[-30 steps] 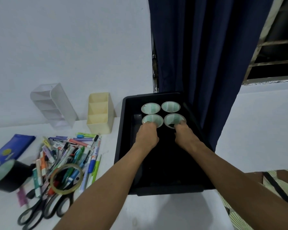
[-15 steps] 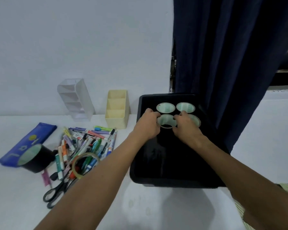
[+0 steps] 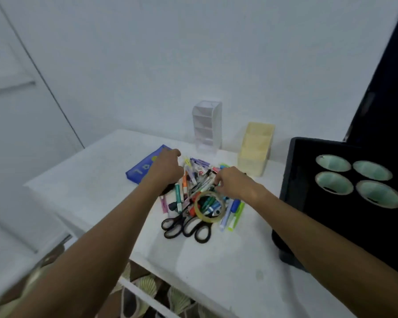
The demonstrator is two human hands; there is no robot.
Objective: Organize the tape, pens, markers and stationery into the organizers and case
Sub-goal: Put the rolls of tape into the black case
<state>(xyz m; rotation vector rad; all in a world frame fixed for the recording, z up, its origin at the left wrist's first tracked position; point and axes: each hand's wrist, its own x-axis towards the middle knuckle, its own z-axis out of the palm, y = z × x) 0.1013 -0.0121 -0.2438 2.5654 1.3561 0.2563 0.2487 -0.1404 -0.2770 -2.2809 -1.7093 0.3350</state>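
**Both hands leave the tray for the stationery pile**

Both hands have come away from the black tray, where half a second ago they gripped one of the tape rolls; now they reach over the heap of pens and markers in the middle of the white tabletop. From where I stand, the left hand sits at the heap's left edge, over the near corner of the blue pencil case, its fingers curled downward; whether it grips anything I cannot tell, as something dark under it is mostly hidden. The right hand hovers at the heap's right side with fingertips pinched narrow at a pen tip, though the blur keeps me from saying it truly holds one.

On the near side of the heap lies a clear tape roll, resting on top of the pens, and just in front of it two pairs of black-handled scissors lie with handles toward the person. Behind the heap, near the wall, stand a clear organizer and a cream organizer, side by side, apart from each other. Four tape rolls with pale green cores sit in a two-by-two block at the far end of the tray, on the right.
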